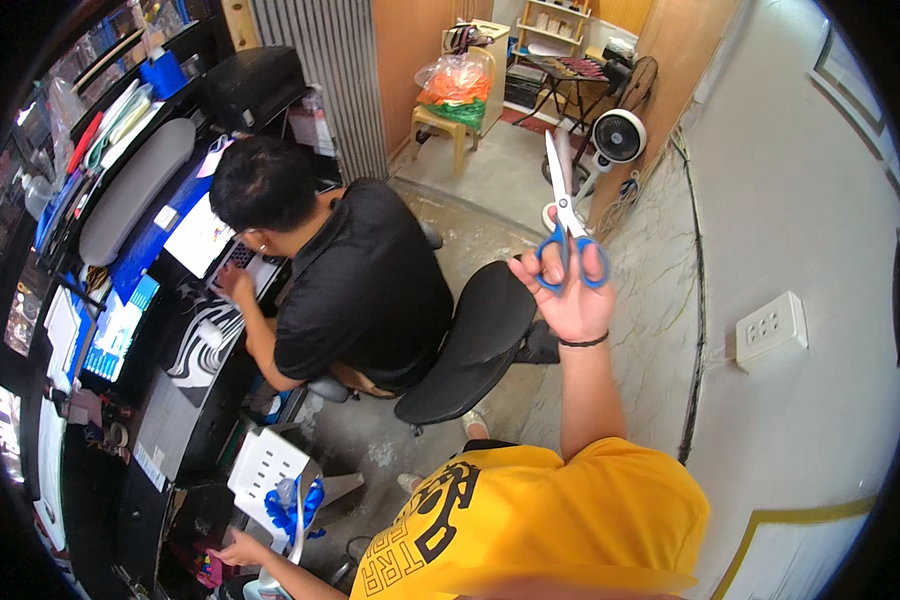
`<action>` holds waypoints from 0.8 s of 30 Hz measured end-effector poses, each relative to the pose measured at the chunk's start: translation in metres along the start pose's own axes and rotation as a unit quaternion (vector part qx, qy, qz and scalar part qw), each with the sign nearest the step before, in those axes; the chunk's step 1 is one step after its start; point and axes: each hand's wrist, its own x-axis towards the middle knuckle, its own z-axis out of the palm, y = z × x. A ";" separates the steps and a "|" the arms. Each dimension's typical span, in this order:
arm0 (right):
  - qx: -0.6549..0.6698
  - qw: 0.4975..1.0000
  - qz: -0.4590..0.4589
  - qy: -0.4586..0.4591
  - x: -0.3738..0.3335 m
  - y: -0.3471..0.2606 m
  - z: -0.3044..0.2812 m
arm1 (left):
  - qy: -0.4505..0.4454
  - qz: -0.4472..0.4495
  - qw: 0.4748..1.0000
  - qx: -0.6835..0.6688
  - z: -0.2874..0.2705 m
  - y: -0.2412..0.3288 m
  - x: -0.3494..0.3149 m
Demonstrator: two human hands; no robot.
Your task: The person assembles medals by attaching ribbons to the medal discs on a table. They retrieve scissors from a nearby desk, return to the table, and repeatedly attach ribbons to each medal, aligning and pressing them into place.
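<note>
My right hand [578,295] is raised on the right, with fingers through the blue handle loops of a pair of scissors [564,190]. Their silver blades point up and away, a little apart. A dark band circles that wrist. Low on the left, my left hand [245,550] reaches out with its fingers extended. Its fingertips are at a small pink, multi-coloured item [208,567] in the dark space under the desk; whether they touch it I cannot tell. A white plastic chair [270,465] with a bundle of blue ribbon-like material [295,505] stands just beyond this hand.
A person in a black shirt [370,280] sits at the long black desk [175,425], one hand at a laptop [235,255]. The black office chair [485,335] is close to my right arm. Along the right wall is a socket box [770,330]; a fan [618,137] stands farther back.
</note>
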 end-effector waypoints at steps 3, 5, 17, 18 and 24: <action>0.054 0.994 0.030 -0.094 0.023 -0.033 -0.040 | 0.001 0.043 0.993 -0.112 -0.036 0.079 -0.027; 0.001 1.000 0.011 0.008 0.028 -0.045 -0.056 | -0.017 0.060 0.980 -0.188 -0.068 0.135 -0.054; -0.085 0.994 0.017 0.064 0.016 -0.113 -0.101 | -0.393 0.004 0.754 -0.527 -0.257 0.374 -0.205; -0.118 0.992 0.020 0.045 0.016 -0.119 -0.103 | -0.406 0.015 0.748 -0.525 -0.264 0.382 -0.210; -0.106 0.992 0.042 0.059 0.029 -0.137 -0.128 | -0.435 0.013 0.735 -0.520 -0.290 0.404 -0.229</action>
